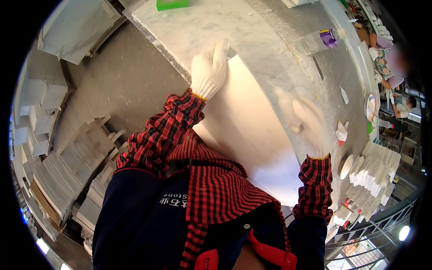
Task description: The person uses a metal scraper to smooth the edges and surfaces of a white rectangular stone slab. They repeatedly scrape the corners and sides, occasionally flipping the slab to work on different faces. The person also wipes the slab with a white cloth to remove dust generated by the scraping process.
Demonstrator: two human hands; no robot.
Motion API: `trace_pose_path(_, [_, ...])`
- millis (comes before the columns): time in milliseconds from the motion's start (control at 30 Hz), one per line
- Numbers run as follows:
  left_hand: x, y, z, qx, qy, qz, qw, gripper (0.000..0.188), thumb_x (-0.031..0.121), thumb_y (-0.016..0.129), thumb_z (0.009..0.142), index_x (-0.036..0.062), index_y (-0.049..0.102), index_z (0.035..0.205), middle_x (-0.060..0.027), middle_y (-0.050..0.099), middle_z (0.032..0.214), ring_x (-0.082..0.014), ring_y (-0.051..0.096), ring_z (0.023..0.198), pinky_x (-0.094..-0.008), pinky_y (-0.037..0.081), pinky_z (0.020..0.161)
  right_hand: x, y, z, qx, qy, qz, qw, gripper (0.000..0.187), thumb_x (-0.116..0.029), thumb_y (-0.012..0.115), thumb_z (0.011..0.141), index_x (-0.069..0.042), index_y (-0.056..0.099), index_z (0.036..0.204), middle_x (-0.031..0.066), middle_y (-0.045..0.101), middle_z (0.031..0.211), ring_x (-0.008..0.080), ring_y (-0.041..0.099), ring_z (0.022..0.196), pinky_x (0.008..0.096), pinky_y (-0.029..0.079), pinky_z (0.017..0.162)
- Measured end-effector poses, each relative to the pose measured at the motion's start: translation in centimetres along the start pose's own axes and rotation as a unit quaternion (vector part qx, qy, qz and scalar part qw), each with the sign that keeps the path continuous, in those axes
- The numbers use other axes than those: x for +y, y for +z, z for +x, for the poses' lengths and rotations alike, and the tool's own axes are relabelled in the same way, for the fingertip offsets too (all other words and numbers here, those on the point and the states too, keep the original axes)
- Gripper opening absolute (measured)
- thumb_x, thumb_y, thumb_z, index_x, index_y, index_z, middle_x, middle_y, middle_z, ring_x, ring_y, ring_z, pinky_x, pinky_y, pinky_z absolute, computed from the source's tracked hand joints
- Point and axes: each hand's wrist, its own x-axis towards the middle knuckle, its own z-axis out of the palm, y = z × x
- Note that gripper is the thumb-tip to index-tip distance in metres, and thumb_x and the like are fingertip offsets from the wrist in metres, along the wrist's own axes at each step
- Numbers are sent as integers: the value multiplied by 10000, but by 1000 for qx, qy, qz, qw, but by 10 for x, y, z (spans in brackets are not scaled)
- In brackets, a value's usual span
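A smooth, pale stone slab [247,117] lies before my body, its near part close to my apron. My left hand [209,69], in a white knit glove, grips the slab by its far left edge, the fingers pressed together. My right hand [308,119], gloved the same way, is just beyond the slab's right edge. Motion smears its fingers, so I cannot see whether they touch the slab. Beneath both hands is a grey-veined marble work surface [202,22].
A green block [172,4] sits at the far edge. To the right are a clear bottle with a purple label [328,38], a small white squeeze bottle [344,95] and stacked white tiles [373,168]. More slabs [67,175] stand at left. Co-workers [389,63] are at far right.
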Motion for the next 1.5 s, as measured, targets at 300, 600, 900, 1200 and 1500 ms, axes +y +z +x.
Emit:
trace_pose_path(300, [1, -3, -1, -15, -29, -23, 999, 499, 436, 523, 1011, -22, 606, 833, -24, 495, 713, -110, 432, 744, -284, 410, 699, -4, 8, 5, 32, 2, -44, 999, 325, -337, 621, 934, -37, 714, 1018, -43, 548, 695, 30, 400, 550, 206, 260, 495])
trace_pose_path(600, [-4, -1, 0, -3, 25, 17, 1000, 429, 387, 467, 1025, 15, 676, 981, -264, 598, 758, -428, 581, 694, -399, 466, 625, -4, 7, 11, 23, 11, -59, 998, 310, -330, 634, 924, -36, 709, 989, -43, 537, 691, 28, 392, 550, 213, 251, 485])
trace_pose_path(900, [-3, -1, 0, -1, 12, 10, 1000, 437, 400, 491, 1015, 11, 678, 946, -249, 602, 723, -411, 575, 659, -402, 448, 593, -10, 8, 10, 27, 29, -64, 997, 318, -311, 629, 928, -16, 704, 1022, -41, 538, 710, 37, 388, 559, 212, 252, 499])
trace_pose_path(1200, [-10, -1, 2, -13, 56, 32, 998, 406, 364, 482, 1025, 20, 677, 936, -244, 601, 711, -403, 574, 641, -416, 431, 568, -2, 1, 13, 39, 15, -80, 996, 284, -299, 621, 938, -26, 692, 975, -44, 506, 691, 34, 391, 559, 210, 255, 505])
trace_pose_path(1500, [-3, -3, 2, -32, 14, 34, 999, 453, 397, 446, 1030, 16, 674, 936, -249, 596, 710, -420, 588, 669, -429, 445, 593, -14, 3, 9, 13, 32, -80, 996, 242, -237, 571, 986, -8, 646, 1002, -23, 532, 770, 39, 464, 666, 201, 334, 548])
